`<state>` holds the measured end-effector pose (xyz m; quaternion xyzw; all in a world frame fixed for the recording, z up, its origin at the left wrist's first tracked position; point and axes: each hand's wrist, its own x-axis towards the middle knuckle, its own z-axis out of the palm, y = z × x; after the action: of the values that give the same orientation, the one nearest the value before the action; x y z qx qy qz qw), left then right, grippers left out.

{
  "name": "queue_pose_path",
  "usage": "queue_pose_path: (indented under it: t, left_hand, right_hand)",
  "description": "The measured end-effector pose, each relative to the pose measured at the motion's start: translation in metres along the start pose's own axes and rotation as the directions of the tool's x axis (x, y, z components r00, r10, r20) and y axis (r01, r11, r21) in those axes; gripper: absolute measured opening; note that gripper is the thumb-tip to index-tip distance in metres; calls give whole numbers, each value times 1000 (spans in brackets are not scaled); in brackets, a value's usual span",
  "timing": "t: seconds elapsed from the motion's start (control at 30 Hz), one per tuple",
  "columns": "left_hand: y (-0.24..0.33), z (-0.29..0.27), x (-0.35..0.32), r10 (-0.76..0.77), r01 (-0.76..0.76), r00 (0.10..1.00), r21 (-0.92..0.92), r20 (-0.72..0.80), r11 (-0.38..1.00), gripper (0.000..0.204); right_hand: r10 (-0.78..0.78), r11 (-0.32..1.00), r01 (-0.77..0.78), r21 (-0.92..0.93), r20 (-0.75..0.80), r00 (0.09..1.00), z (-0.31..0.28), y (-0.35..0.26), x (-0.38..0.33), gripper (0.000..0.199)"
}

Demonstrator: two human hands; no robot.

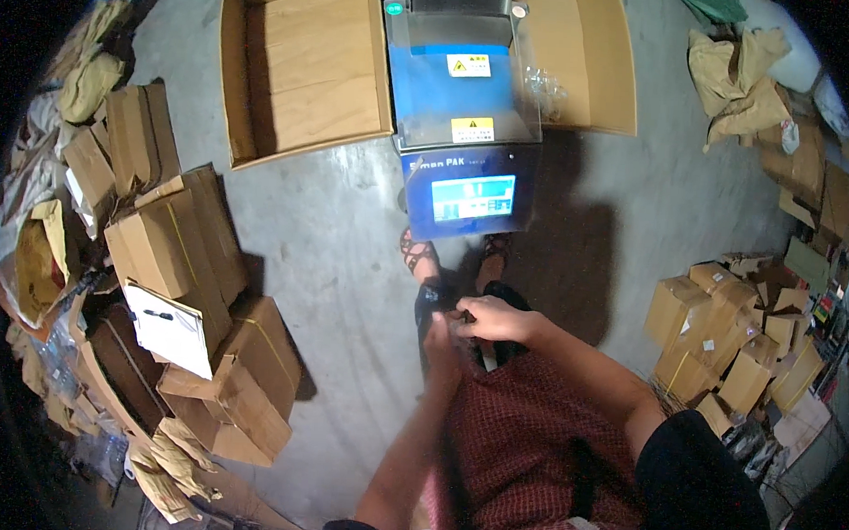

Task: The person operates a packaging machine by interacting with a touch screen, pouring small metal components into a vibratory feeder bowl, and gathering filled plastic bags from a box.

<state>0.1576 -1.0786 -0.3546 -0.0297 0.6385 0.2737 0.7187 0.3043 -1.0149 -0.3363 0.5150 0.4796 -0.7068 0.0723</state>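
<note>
My left hand (441, 338) and my right hand (493, 318) meet in front of my body, above my feet. The fingers of both are closed and pressed close together. Between them shows a small pale, see-through bit, too small and blurred to name. Just beyond the hands stands a blue packing machine (418, 203) with a lit screen (473, 199) on its front panel. A clear cover lies over its blue upper part, with yellow warning labels on it. Neither hand touches the machine.
Open cardboard boxes flank the machine, a left box (310, 71) and a right box (599, 64); clear plastic bags (546, 92) lie in the right one. Stacked cartons (165, 244) with a white sheet (171, 330) stand at left, more cartons (702, 315) at right.
</note>
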Motion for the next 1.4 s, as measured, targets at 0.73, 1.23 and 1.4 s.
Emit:
queue_pose_path:
  t: [0.73, 1.23, 1.4]
  left_hand:
    - [3, 132, 51, 686, -754, 627, 509, 369, 415, 24]
    - [13, 414, 50, 239, -298, 948, 318, 211, 900, 46]
    - [-12, 423, 60, 523, -580, 814, 412, 255, 702, 47]
  right_hand:
    - [-108, 834, 464, 300, -735, 670, -280, -30, 55, 29]
    - [266, 925, -323, 199, 267, 926, -395, 98, -93, 47]
    - [140, 951, -194, 240, 225, 964, -413, 95, -102, 33]
